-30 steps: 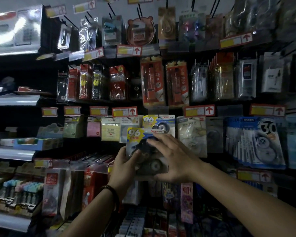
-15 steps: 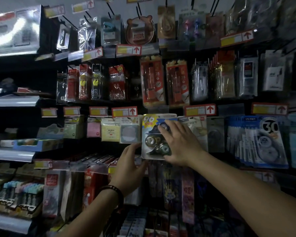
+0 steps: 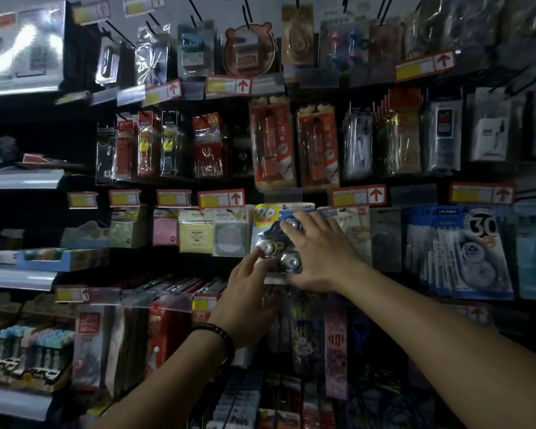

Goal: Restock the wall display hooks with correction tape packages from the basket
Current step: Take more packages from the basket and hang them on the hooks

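One correction tape package [image 3: 266, 218], upright against the wall display [image 3: 211, 10] in the middle row, just under a clear label holder [image 3: 282, 195]. Shows a yellow and blue header marked 96 and three round reels behind the blister. Covered on its right half by the right hand [image 3: 322, 255]: lies flat on the front, fingers spread and nearly straight, fingertips up at the top reel, thumb down by the bottom edge; presses rather than clasps. Touched at the lower left corner by the left hand [image 3: 248, 292]: reaches up from below, fingers extended, tips at the lower left reel and the bottom edge, not closed around anything. Wears a dark beaded bracelet [image 3: 212, 334] at the wrist. Just left of the package, pale sticky-note packs [image 3: 195, 233]; further right, past the right hand, blue packs marked 30 [image 3: 458, 252]. Above, red and yellow price tags [image 3: 221, 198] with arrows, and red pencil-lead packs [image 3: 273, 144]. Whether already on a hook: cannot tell.
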Demonstrator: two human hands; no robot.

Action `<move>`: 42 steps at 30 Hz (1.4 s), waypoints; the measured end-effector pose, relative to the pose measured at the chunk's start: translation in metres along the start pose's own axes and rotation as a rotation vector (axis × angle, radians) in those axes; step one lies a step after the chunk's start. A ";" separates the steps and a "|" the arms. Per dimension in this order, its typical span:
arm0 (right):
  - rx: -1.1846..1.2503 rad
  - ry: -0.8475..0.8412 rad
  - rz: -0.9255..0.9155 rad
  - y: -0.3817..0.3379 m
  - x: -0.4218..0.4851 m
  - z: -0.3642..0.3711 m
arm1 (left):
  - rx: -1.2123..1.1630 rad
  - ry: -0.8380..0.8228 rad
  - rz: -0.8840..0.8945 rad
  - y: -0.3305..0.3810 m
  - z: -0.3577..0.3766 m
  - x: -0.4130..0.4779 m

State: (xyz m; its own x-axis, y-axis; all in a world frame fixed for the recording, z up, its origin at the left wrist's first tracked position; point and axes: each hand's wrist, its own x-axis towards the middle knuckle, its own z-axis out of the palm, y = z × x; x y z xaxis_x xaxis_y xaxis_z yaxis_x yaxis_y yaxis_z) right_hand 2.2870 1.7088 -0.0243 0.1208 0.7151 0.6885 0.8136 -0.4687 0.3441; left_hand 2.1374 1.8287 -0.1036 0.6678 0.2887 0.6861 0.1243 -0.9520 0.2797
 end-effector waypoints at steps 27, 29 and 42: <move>-0.031 -0.159 0.124 0.088 -0.075 0.034 | 0.448 -0.035 0.033 0.032 0.032 0.016; -0.037 -0.185 0.127 0.091 -0.069 0.037 | 0.459 -0.025 0.039 0.029 0.034 0.016; -0.008 -0.258 0.090 0.104 -0.052 0.052 | 0.518 -0.035 0.060 0.021 0.034 0.013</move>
State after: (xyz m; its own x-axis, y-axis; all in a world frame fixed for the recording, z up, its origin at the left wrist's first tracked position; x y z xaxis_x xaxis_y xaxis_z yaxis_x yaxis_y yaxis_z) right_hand 2.3951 1.6499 -0.0571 0.3339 0.7785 0.5314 0.7889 -0.5394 0.2945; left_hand 2.1735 1.8092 -0.1121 0.7082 0.2371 0.6650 0.4259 -0.8947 -0.1346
